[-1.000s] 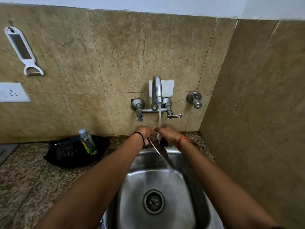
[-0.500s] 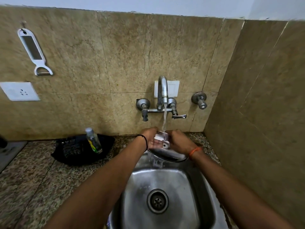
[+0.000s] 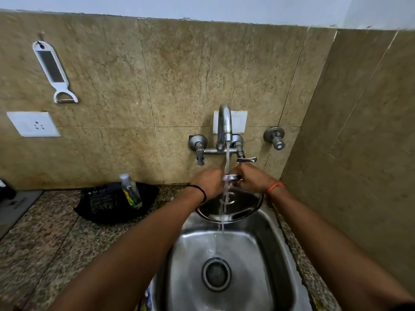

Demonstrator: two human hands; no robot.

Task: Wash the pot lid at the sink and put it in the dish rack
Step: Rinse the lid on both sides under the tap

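Both hands grip the pot lid (image 3: 233,205) over the sink (image 3: 265,243) under the tap (image 3: 224,122): your left hand (image 3: 207,179) and right hand (image 3: 252,178) close on its top edge. Wet steel, stiff, light, probably slippery; hold the rim firmly.

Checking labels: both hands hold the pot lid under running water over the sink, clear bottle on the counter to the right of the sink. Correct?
Almost. The head view shows the bottle on the counter left of the sink, not right. The rest stands: left hand and right hand hold the pot lid under the tap's running water.
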